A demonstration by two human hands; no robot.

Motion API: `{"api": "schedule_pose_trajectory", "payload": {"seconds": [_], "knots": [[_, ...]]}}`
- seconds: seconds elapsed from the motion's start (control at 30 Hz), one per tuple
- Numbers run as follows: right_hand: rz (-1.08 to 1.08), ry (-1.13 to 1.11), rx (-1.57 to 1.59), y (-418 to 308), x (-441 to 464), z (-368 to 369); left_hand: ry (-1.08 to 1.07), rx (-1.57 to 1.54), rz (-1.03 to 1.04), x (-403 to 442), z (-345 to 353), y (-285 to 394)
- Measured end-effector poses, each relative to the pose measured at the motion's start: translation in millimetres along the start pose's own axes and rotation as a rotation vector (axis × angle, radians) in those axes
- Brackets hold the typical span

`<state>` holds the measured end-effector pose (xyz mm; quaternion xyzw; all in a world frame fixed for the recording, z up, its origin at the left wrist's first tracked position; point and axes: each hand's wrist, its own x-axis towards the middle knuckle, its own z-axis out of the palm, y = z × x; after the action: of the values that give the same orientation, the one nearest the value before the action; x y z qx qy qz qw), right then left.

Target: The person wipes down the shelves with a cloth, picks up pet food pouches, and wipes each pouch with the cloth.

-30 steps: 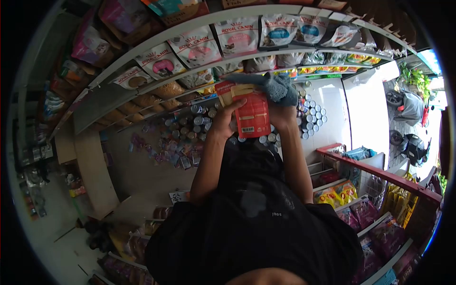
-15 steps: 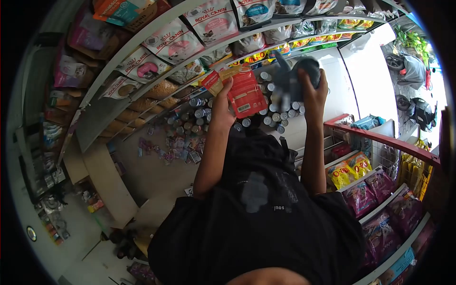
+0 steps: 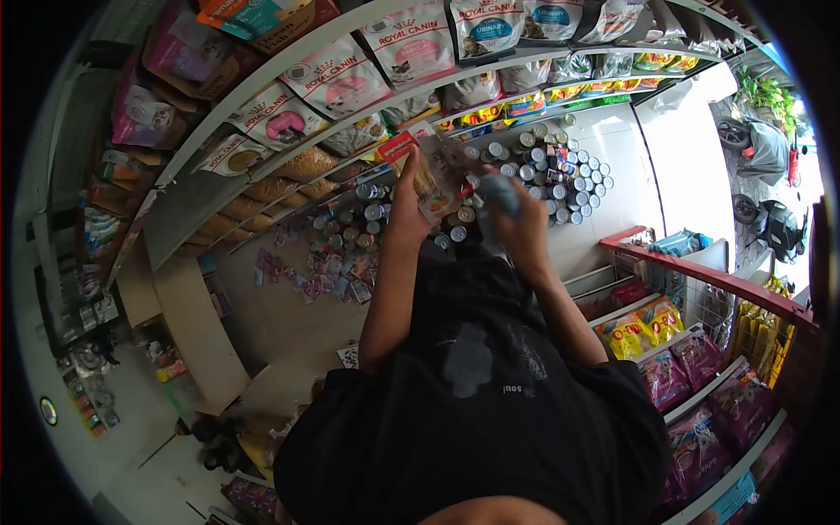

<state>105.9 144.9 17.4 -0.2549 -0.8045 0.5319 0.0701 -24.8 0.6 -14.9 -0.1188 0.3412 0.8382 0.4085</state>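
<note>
My left hand is closed on a red-topped packet, thumb on its near face, held up in front of the shelves. The packet's face is smeared by motion, so its print cannot be read. Close against its right side is my right hand, its fingers wrapped round a blue-grey object. That object is blurred and partly covered by the fingers; I cannot make out its kind. Beyond both hands, many cans stand on the floor, and loose small sachets lie to their left.
Shelves of pet food bags curve across the top. On the right stands another rack with purple bags and yellow bags, beside a red rail. A wooden counter is at left. Parked motorbikes show outside.
My right hand has moved left and down with the blue-grey object, from apart to right beside the packet. The packet has turned, its red printed side no longer facing me.
</note>
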Motion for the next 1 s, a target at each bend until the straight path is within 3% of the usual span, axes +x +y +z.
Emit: {"api": "schedule_pose_trajectory", "payload": {"seconds": [0.07, 0.2, 0.23, 0.37, 0.47, 0.53, 0.6, 0.63, 0.7, 0.73, 0.87, 0.9, 1.0], "knots": [[0.051, 0.049, 0.181, 2, 4, -6, -0.024, -0.022, -0.001, -1, 0, 1], [0.317, 0.132, 0.875, 7, 12, -12, -0.040, -0.093, 0.049, 0, -1, -8], [0.318, 0.139, 0.872, 6, 13, -15, -0.044, -0.095, 0.043, 4, -3, -12], [0.037, -0.377, -0.149, -11, 12, -33, -0.173, 0.119, 0.093, 20, -14, -27], [0.136, -0.316, -0.037, 7, 21, -52, -0.104, 0.207, 0.173, 9, -3, -25], [0.429, 0.174, 0.707, 7, 24, -69, -0.040, 0.301, 0.243, 3, 6, -21], [0.138, 0.263, 1.153, 29, 33, -86, -0.111, 0.206, 0.155, -1, 7, -15], [0.140, 0.268, 1.151, 16, 31, -88, -0.185, 0.108, 0.074, -2, 6, -10], [0.138, 0.383, 1.441, -14, 30, -93, -0.329, -0.086, -0.085, -3, 5, -4], [0.138, 0.386, 1.440, -8, 33, -89, -0.329, -0.086, -0.088, -3, 5, -5], [-0.202, 0.130, 1.603, 50, 58, -59, -0.192, 0.116, -0.027, -4, 8, -16], [-0.201, 0.132, 1.604, 51, 57, -55, -0.155, 0.167, -0.009, -5, 8, -19], [-0.189, 0.366, 0.737, 45, 58, -32, -0.034, 0.316, 0.063, -7, 6, -20]]}}
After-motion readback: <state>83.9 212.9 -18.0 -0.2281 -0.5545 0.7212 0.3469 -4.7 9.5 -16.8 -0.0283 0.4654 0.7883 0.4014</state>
